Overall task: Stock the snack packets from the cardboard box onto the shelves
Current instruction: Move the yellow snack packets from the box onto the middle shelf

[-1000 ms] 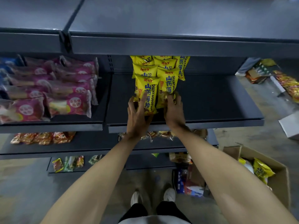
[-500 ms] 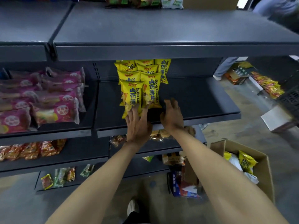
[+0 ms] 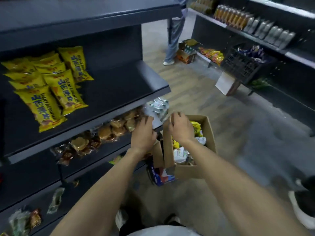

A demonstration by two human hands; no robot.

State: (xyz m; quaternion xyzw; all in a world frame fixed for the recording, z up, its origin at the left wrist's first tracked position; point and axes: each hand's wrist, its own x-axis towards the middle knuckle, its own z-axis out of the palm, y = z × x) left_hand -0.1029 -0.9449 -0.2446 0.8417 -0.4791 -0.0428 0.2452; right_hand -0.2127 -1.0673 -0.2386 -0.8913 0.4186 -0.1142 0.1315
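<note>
Blurred shelving (image 3: 109,92) flanks empty hands (image 3: 142,133) hiding cardboard box (image 3: 209,133) contents.

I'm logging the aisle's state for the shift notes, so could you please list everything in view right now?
Yellow snack packets: about nine, yellow with blue lettering, left part of the middle shelf.
Shelf: one, dark grey, right part bare.
Brown wrapped pastries: many, brown, on the shelf below.
Cardboard box: one, brown, open on the floor, yellow and white packets inside.
Black crate: one, across the aisle, packets inside.
Bottles: a row, orange, far shelf.
Another person's legs: grey trousers, end of aisle.
Left hand: empty, beside the box.
Right hand: empty, over the box.
</note>
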